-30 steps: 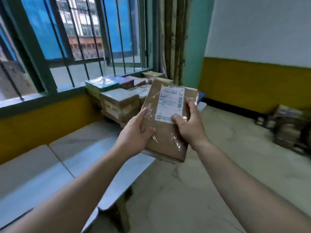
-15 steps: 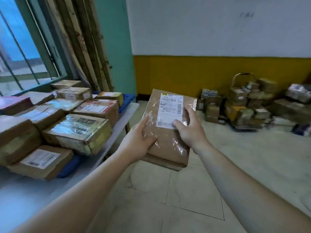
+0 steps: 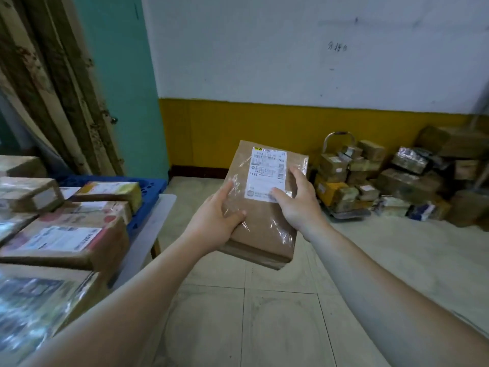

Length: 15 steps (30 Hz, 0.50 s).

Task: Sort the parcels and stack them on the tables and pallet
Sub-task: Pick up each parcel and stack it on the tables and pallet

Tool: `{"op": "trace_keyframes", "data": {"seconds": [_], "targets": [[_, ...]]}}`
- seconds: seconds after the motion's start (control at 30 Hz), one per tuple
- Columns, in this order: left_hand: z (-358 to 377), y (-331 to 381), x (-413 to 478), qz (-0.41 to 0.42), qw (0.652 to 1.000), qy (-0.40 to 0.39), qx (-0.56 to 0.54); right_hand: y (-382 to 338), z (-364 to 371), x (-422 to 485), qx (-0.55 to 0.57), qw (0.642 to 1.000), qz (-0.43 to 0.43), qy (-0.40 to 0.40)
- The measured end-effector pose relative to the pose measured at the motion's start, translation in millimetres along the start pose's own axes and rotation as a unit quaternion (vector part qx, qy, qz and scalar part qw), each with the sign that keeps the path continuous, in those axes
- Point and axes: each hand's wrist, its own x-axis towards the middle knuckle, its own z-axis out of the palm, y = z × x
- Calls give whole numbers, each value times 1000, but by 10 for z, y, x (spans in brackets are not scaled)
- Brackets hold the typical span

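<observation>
A flat brown parcel [image 3: 264,229] with a white shipping label and clear tape is held up in front of me over the tiled floor. My left hand [image 3: 215,221] grips its left edge, thumb on top. My right hand [image 3: 299,202] grips its right edge, thumb pressed on the label. Several taped cardboard parcels [image 3: 68,239] lie packed on the grey table [image 3: 156,218] at my left. A blue pallet [image 3: 150,189] shows beyond the table's far end.
A heap of parcels [image 3: 397,181] sits on the floor against the yellow-and-white wall at right, some on a small hand cart [image 3: 341,136]. Wooden planks [image 3: 53,83] lean in the left corner beside a teal wall. Open tiled floor lies between the table and the heap.
My view has swung right, from the barred window to the far wall and floor heap. The table's parcels are closer at left. Both hands keep the same hold on the parcel.
</observation>
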Motion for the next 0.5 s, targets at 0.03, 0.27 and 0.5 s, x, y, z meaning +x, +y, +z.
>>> {"op": "trace_keyframes", "data": {"seconds": [0.03, 0.27, 0.5], "targets": [[-14, -37, 147, 3, 1000, -2, -2, -4, 40, 127, -2, 1000, -1, 2], [-22, -351, 1127, -7, 999, -1, -35, 52, 436, 1067, -15, 1000, -5, -7], [21, -653, 2218, -26, 999, 35, -16, 190, 925, 2300, 16, 998, -27, -52]]}}
